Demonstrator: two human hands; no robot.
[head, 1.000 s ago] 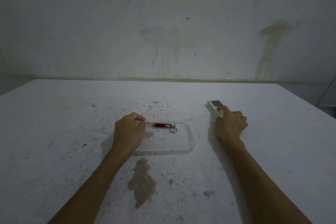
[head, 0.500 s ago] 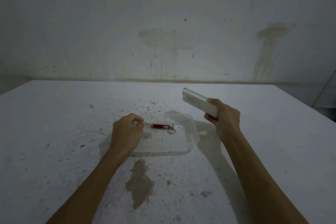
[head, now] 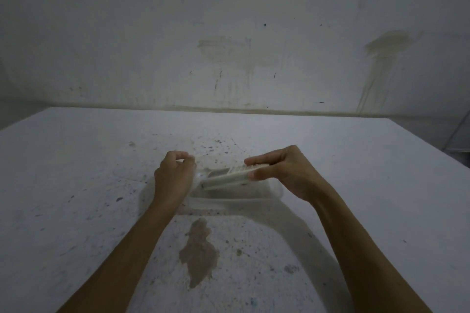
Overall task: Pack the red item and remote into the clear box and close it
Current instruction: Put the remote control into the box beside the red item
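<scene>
The clear box (head: 229,203) lies low on the white table (head: 76,173), in the middle. My right hand (head: 287,175) grips the white remote (head: 229,178) by its right end and holds it tilted just over the box, with its left end dipping inside. My left hand (head: 173,180) is curled at the box's left rim and pinches its edge. The red item is hidden behind the remote and my hands.
A brownish stain (head: 199,254) marks the table just in front of the box, among dark specks. The stained wall (head: 229,58) rises behind the table's far edge. The table's right edge (head: 432,145) runs diagonally at the right.
My right hand lifted the remote from the table to the right of the box and carried it left, down over the box. The red item is now covered. My left hand stayed put.
</scene>
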